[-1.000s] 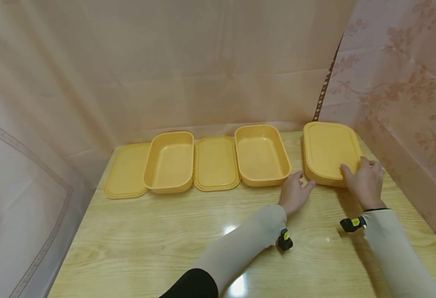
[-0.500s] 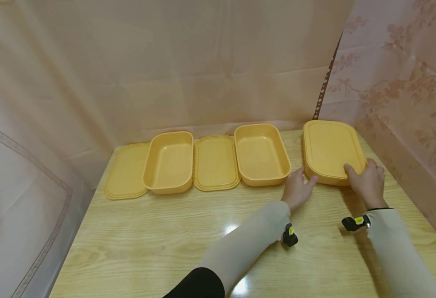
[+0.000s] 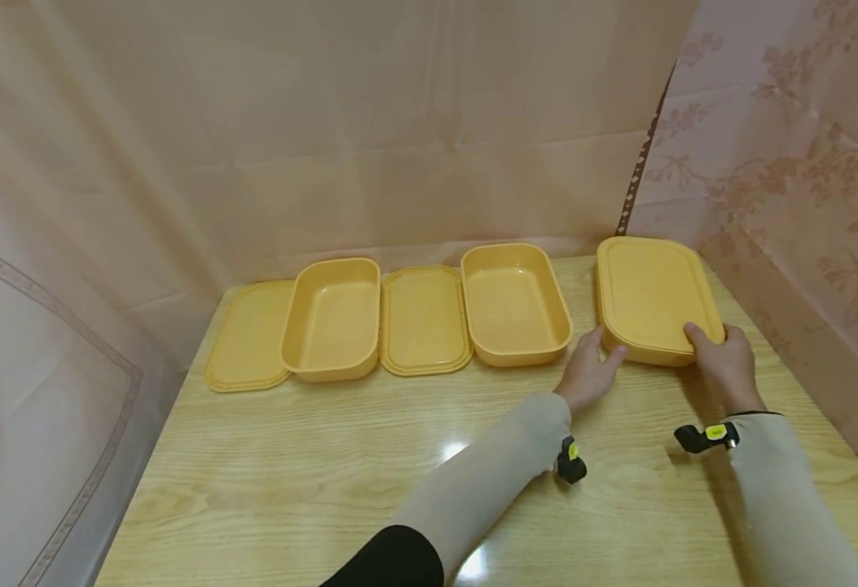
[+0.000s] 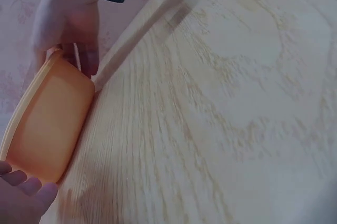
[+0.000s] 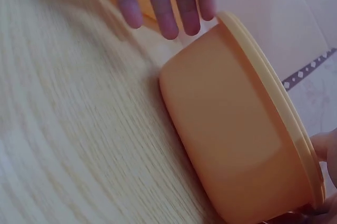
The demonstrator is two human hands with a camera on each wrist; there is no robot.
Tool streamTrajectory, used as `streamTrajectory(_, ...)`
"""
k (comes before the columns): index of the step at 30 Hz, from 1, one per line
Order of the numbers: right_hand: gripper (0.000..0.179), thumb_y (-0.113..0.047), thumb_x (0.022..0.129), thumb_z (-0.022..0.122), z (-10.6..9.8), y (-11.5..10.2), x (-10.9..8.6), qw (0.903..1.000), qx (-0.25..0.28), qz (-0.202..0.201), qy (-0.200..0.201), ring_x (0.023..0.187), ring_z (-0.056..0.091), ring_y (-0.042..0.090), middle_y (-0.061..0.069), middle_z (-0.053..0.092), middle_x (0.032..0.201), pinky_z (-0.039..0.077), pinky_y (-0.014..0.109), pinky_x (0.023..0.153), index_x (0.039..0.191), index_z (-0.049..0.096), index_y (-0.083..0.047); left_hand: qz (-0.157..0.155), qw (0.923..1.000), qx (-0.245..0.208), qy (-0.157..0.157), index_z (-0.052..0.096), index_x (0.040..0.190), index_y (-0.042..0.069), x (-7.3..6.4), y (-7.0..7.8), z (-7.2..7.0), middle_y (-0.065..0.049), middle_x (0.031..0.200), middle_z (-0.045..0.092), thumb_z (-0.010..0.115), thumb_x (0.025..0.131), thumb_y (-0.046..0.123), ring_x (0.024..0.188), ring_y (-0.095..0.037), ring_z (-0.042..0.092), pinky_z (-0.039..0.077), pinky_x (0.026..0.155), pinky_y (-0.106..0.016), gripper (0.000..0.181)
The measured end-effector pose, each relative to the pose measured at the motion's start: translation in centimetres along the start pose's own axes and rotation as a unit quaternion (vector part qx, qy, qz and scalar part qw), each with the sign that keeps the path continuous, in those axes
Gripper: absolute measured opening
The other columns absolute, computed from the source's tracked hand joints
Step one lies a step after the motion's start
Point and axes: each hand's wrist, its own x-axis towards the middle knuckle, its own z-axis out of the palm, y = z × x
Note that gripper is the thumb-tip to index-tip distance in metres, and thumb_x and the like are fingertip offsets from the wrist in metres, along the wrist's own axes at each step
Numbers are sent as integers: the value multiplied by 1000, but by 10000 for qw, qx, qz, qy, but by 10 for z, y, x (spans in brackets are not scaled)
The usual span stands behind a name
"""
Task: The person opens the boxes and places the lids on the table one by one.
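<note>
At the far right of the table stands a yellow food container with its lid on. My right hand holds its front right corner, thumb on the lid and fingers around the side. In the left wrist view, that hand's fingers curl over the container's edge. My left hand is at the front left corner, between this container and an uncovered one. Its fingers look straight in the right wrist view, close to the container's wall; whether they touch it is unclear.
To the left, in a row along the back edge, are a flat yellow lid, a second uncovered container and another flat lid. A beige curtain hangs behind the wooden table; patterned cloth hangs at right.
My right hand has slid slightly towards me along the container's right corner, its thumb shifting right. My left hand has moved a little to the right. The other containers and lids stay put.
</note>
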Motion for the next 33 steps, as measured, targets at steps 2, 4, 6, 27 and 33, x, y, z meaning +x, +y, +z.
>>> streamTrajectory(2, 87, -54, 98, 32, -1, 1, 1, 9999, 66, 80, -36, 136, 31, 46, 34, 22, 153, 31, 59, 111, 151, 10, 11, -72, 9999, -73, -82, 35, 151, 11, 1, 0, 1, -3, 153, 41, 49, 101, 40, 140, -17, 41, 34, 115, -28, 59)
streamTrajectory(4, 86, -53, 98, 33, -1, 3, 3, 9999, 116, 97, -35, 134, 33, 44, 33, 25, 152, 33, 57, 110, 150, 13, 12, -136, 9997, -161, -114, 35, 151, 11, 1, 1, 1, -4, 153, 41, 49, 101, 39, 140, -18, 41, 34, 115, -28, 59)
streamTrajectory(6, 82, -51, 98, 34, -1, 4, 5, 9996, 248, 111, 1, 128, 38, 38, 29, 30, 150, 38, 49, 107, 150, 16, 10, -172, 9995, -254, -124, 35, 151, 11, 2, 1, 0, -4, 153, 42, 50, 101, 38, 141, -18, 40, 34, 115, -28, 59)
streamTrajectory(27, 70, -39, 99, 47, -7, 5, 10, 9858, 1602, 505, -1, 89, 41, -3, -18, 41, 100, 40, 9, 69, 154, 22, -3, -141, 9982, -472, -342, 39, 148, 11, -1, 3, -3, -2, 153, 41, 51, 101, 34, 142, -16, 38, 33, 116, -28, 53)
streamTrajectory(33, 60, -37, 98, 52, -7, 8, 9, 9779, 2035, 461, -133, 87, 44, -1, -15, 44, 99, 44, 9, 67, 147, 34, -7, -146, 9986, -431, -286, 39, 149, 12, -4, 5, -5, -2, 153, 40, 54, 99, 35, 142, -16, 38, 33, 115, -27, 56)
